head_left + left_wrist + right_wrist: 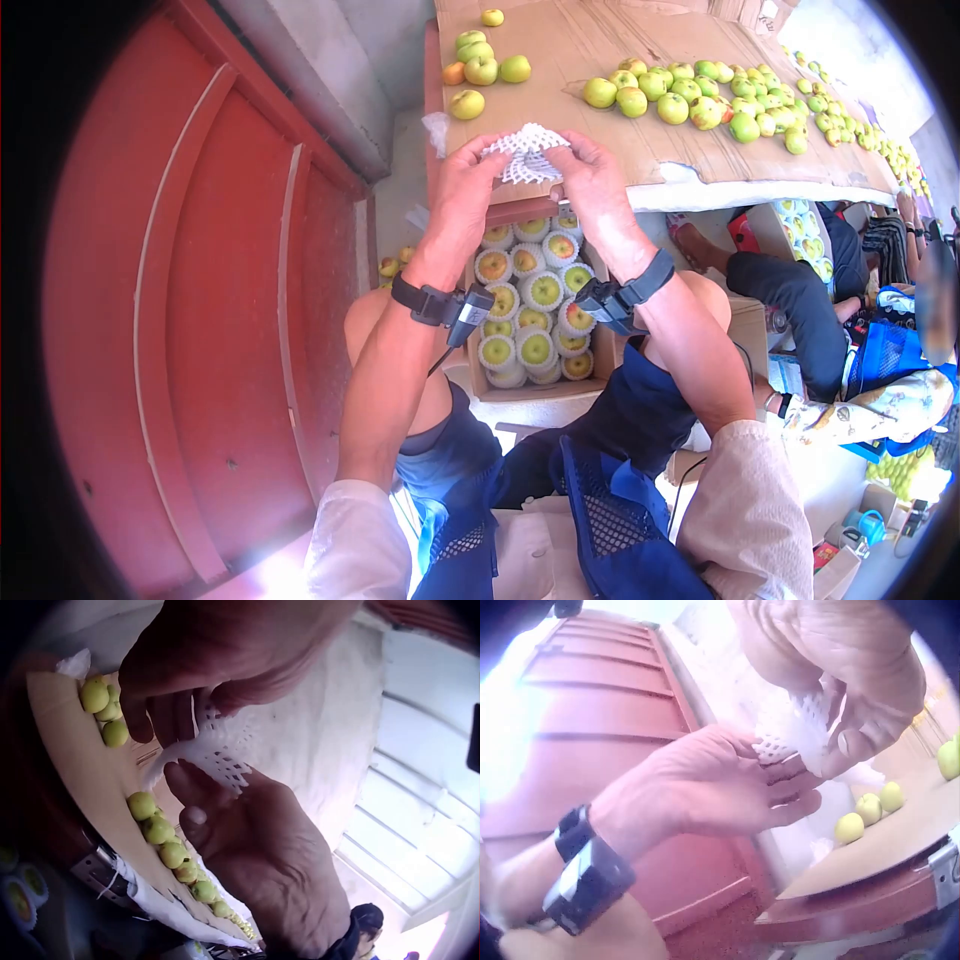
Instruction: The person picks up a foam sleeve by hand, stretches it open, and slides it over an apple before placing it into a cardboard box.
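Note:
Both hands hold a white foam net sleeve [527, 158] up over the near edge of the cardboard-covered table [560, 60]. My left hand [465, 192] pinches its left side, and my right hand [598, 188] grips the right side between thumb and fingers. No apple shows inside the net. From the left wrist view, the foam net [217, 759] is spread between the two hands, its mesh stretched. Below the hands stands a cardboard box [545, 393] packed with apples [543, 291], each in a white foam net.
Loose green apples [673, 108] lie in a long band across the table, with a small group of apples [480, 70] at its left. A red metal door [180, 300] stands close on the left. To the right, another person [800, 310] sits near a second box of netted apples [803, 235].

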The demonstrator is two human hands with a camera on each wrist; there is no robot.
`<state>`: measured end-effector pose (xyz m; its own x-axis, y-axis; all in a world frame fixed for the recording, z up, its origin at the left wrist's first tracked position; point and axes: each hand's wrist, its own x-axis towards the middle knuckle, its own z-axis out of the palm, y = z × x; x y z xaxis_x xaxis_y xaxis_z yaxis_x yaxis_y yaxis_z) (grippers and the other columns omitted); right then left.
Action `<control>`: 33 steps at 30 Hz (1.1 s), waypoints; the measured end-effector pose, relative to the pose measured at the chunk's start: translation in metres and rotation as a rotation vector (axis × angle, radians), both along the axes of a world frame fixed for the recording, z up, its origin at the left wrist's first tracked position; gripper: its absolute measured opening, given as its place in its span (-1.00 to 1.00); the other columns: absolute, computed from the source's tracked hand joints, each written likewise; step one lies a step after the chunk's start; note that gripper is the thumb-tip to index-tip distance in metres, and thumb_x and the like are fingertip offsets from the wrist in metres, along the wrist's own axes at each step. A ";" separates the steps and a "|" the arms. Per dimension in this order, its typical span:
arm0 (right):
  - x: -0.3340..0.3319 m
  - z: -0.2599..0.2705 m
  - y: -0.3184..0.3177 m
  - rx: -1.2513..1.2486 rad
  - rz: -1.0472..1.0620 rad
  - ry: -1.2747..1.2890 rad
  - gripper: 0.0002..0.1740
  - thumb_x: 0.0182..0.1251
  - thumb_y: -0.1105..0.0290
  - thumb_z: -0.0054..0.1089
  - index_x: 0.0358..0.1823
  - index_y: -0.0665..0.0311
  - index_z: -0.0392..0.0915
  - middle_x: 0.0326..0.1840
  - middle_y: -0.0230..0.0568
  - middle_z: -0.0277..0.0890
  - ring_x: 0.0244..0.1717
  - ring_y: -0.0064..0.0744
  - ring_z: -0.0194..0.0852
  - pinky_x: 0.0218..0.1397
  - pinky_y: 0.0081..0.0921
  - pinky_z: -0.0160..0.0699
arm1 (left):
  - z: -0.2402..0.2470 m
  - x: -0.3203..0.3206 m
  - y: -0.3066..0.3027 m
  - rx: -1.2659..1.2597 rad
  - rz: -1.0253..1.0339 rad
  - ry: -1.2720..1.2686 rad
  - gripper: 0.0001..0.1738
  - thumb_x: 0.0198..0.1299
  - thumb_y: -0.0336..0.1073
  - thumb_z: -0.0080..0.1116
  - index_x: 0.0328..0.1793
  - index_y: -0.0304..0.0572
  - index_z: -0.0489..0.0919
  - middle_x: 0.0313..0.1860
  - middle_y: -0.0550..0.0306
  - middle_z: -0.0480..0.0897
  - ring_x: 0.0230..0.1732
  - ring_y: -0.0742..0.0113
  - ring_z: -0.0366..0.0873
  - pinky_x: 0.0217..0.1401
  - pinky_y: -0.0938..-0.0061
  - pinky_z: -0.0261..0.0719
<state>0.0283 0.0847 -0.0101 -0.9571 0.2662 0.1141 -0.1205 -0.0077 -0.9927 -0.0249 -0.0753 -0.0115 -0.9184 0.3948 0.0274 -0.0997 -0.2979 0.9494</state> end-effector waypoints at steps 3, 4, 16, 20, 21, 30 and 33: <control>0.004 0.010 0.004 -0.313 0.072 -0.113 -0.71 0.53 0.28 0.14 0.11 0.29 0.61 -0.08 -0.32 0.69 -0.18 -0.55 0.56 -0.21 -0.48 0.49 | 0.003 0.000 -0.001 0.126 -0.081 -0.115 -0.69 0.48 -0.34 0.13 0.26 -0.29 0.59 0.17 0.08 0.68 0.17 0.35 0.61 0.32 0.36 0.54; 0.005 0.012 0.005 -0.419 0.076 -0.147 -0.71 0.55 0.25 0.13 0.10 0.26 0.62 -0.06 -0.36 0.69 -0.16 -0.58 0.55 -0.23 -0.50 0.45 | 0.005 0.000 -0.002 0.126 -0.081 -0.115 -0.69 0.48 -0.34 0.13 0.26 -0.29 0.59 0.17 0.08 0.68 0.17 0.35 0.61 0.32 0.36 0.54; -0.005 0.000 0.026 -0.749 0.279 -0.206 -0.68 0.65 0.11 0.02 0.09 0.18 0.55 0.01 -0.31 0.67 -0.06 -0.44 0.60 -0.13 -0.46 0.46 | 0.007 0.000 -0.005 0.308 -0.187 -0.306 -0.60 0.49 -0.20 0.13 0.38 -0.13 0.51 0.28 0.15 0.63 0.32 0.30 0.50 0.38 0.21 0.41; -0.003 0.002 0.032 -0.794 0.314 -0.152 -0.69 0.68 0.14 -0.03 0.11 0.19 0.54 0.04 -0.32 0.66 -0.04 -0.43 0.62 -0.05 -0.45 0.57 | 0.009 0.000 -0.007 0.179 -0.235 -0.178 -0.65 0.45 -0.24 0.21 0.29 -0.12 0.55 0.13 0.25 0.66 0.13 0.45 0.53 0.13 0.43 0.46; -0.003 0.004 0.032 -0.784 0.294 -0.139 -0.69 0.68 0.14 -0.04 0.12 0.19 0.54 0.06 -0.30 0.66 0.00 -0.42 0.63 0.00 -0.42 0.59 | 0.009 0.000 -0.007 0.108 -0.231 -0.148 -0.68 0.44 -0.25 0.23 0.25 -0.13 0.56 0.07 0.30 0.66 0.06 0.51 0.53 0.02 0.50 0.47; -0.002 0.005 0.031 -0.805 0.259 -0.095 -0.64 0.70 0.15 -0.10 0.16 0.28 0.51 0.14 -0.20 0.66 0.15 -0.33 0.65 0.21 -0.26 0.63 | 0.000 -0.006 -0.006 0.208 -0.235 -0.272 -0.73 0.47 -0.23 0.20 0.22 -0.08 0.58 0.06 0.33 0.66 -0.02 0.52 0.54 -0.13 0.53 0.44; -0.002 0.005 0.031 -0.830 0.297 -0.105 -0.64 0.69 0.16 -0.08 0.20 0.28 0.48 0.20 -0.13 0.63 0.23 -0.27 0.61 0.32 -0.20 0.60 | 0.002 -0.003 -0.004 0.296 -0.250 -0.315 -0.72 0.48 -0.23 0.19 0.24 -0.06 0.58 0.09 0.29 0.66 0.01 0.48 0.55 -0.09 0.47 0.46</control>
<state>0.0259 0.1157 -0.0047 -0.9945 -0.0375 -0.0976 0.0928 -0.7465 -0.6589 -0.0283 -0.0798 -0.0090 -0.7784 0.6210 -0.0920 -0.4708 -0.4804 0.7400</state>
